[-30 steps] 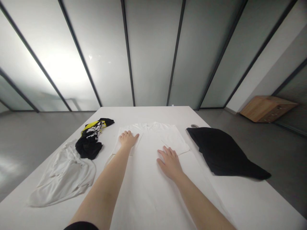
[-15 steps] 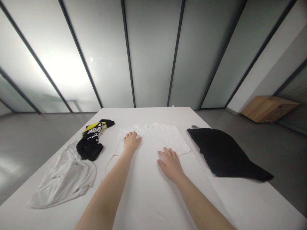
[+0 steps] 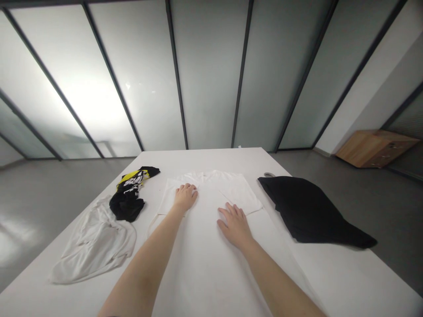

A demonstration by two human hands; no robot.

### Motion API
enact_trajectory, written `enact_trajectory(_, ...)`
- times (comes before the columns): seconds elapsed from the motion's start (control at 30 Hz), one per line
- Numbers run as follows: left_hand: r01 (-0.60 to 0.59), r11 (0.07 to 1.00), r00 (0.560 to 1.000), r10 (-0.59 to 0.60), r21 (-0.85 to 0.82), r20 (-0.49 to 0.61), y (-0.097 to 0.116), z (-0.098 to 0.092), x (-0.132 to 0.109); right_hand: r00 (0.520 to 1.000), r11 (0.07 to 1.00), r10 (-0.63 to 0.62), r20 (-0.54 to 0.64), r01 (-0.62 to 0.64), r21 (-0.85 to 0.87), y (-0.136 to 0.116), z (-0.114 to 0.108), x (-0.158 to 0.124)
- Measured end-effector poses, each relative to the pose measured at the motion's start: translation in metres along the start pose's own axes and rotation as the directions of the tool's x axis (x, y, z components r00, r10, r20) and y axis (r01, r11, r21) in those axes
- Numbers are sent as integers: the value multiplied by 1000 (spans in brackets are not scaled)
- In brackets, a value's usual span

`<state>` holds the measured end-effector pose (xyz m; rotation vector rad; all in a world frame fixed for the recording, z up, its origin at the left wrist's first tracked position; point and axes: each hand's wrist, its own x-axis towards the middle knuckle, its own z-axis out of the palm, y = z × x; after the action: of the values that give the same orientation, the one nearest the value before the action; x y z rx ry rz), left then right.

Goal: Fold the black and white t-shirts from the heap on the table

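A white T-shirt (image 3: 205,246) lies spread flat on the white table (image 3: 211,158), its collar at the far side and its sleeves folded in. My left hand (image 3: 185,197) rests on the shirt's upper left part, near the folded sleeve, with fingers lightly curled. My right hand (image 3: 235,225) lies flat on the shirt's right side, fingers apart, just below the other folded sleeve. Neither hand lifts any cloth.
On the left lie a bunched black and yellow printed garment (image 3: 127,196) and a crumpled white garment (image 3: 94,242). A large black cloth (image 3: 310,212) lies on the right. Frosted glass panels (image 3: 211,75) stand beyond the table, with a low wooden cabinet (image 3: 375,148) far right.
My left hand has slid slightly right across the shirt. My right hand stays nearly still. The view has shifted a little as my head moved.
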<state>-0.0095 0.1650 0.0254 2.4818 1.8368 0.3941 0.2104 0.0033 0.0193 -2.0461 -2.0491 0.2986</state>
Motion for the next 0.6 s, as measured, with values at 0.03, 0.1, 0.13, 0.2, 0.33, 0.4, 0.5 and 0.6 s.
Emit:
enact_trajectory(0.03,1,1000,1000,-1,7,13,2,0,-2,1000,1000,2,3,-2,3,0,0,0)
enact_trajectory(0.1,2,1000,999,-3,20,38,8,1,-8,1000,1000,3,9,-3,6,0,-1,0)
enact_trajectory(0.13,3,1000,999,-5,28,44,12,3,-13,1000,1000,2,11,-2,7,0,-1,0)
enact_trajectory(0.2,14,999,999,-16,46,48,18,9,-26,1000,1000,1,14,-1,6,0,-1,0)
enact_trajectory(0.33,85,992,995,-90,95,47,15,14,-60,1000,1000,-7,7,7,6,3,1,1)
enact_trajectory(0.4,146,980,988,-152,136,40,5,12,-76,1000,1000,-12,-1,12,8,4,3,1)
enact_trajectory(0.5,222,954,973,-230,200,18,-16,5,-98,999,1000,-26,-28,26,11,4,8,1)
enact_trajectory(0.6,228,946,971,-238,231,14,-29,0,-114,995,999,-29,-97,31,23,6,12,3)
